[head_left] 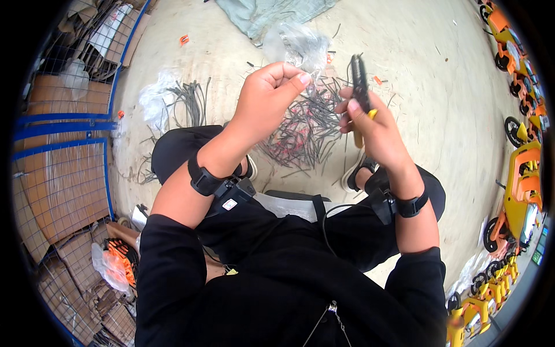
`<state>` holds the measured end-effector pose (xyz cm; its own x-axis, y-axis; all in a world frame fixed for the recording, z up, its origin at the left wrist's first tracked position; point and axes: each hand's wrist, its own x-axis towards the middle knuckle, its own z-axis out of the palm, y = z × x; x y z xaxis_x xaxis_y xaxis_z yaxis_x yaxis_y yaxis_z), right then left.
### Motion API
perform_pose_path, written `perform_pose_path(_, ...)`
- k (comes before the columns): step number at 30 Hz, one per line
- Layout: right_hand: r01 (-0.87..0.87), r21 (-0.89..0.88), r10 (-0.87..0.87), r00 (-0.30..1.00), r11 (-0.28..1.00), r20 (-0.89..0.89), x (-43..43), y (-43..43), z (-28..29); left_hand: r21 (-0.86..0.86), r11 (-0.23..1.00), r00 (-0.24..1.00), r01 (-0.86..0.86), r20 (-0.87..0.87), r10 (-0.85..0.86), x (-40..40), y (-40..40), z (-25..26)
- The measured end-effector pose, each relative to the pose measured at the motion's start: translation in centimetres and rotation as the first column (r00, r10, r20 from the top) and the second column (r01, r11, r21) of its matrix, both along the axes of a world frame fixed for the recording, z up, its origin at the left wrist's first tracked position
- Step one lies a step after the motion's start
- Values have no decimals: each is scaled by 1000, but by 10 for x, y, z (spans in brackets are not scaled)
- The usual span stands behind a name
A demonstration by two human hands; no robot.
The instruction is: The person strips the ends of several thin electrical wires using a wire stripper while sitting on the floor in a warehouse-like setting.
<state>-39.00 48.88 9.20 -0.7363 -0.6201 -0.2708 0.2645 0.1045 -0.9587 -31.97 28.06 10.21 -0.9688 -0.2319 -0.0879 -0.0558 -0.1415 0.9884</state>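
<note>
My left hand (pixel 271 97) is raised at the upper middle, thumb and index finger pinched together; a small pale bit shows at the fingertips, too small to name. To its right, my right hand (pixel 368 121) holds a dark, blurred tool (pixel 360 80) with yellow parts at its lower end; its exact kind cannot be told. A thin dark strand runs beside the tool. Below and between my hands, a heap of short dark strips (pixel 299 126) with reddish bits lies on the floor. Crumpled clear plastic (pixel 299 45) lies beyond my left hand.
A bundle of longer dark strips (pixel 190 102) lies at left beside clear plastic film (pixel 158 102). A blue wire-mesh cage (pixel 65 126) holding cardboard stands further left. Yellow and orange small bikes (pixel 520 191) line the right side. A greenish sheet (pixel 269 15) lies ahead.
</note>
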Motion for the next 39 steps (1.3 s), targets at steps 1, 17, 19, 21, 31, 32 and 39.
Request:
perform_pose_path(1, -39, 26, 38, 999, 999, 22, 4, -1, 1, -4, 1000, 1000, -8, -2, 8, -1, -2, 1)
perform_pose_path(17, -152, 129, 145, 987, 980, 66, 17, -7, -3, -240, 971, 1000, -12, -12, 10, -2, 5, -15)
perform_pose_path(19, -160, 132, 154, 987, 978, 50, 17, -7, -3, -246, 969, 1000, -5, -5, 4, -2, 6, -16)
perform_pose_path(21, -168, 154, 162, 985, 974, 54, 18, -7, -3, -242, 970, 1000, -10, -25, 4, -2, 7, -18)
perform_pose_path(31, -161, 143, 153, 986, 977, 70, 18, -8, -5, -294, 955, 999, 39, 44, -27, -1, 9, -19)
perform_pose_path(32, -157, 137, 145, 985, 978, 91, 18, -9, -3, -286, 957, 998, 40, 48, -27, -1, 9, -20)
perform_pose_path(39, -166, 171, 153, 984, 971, 91, 17, -9, -6, -312, 949, 998, 43, 49, -29, -2, 9, -23)
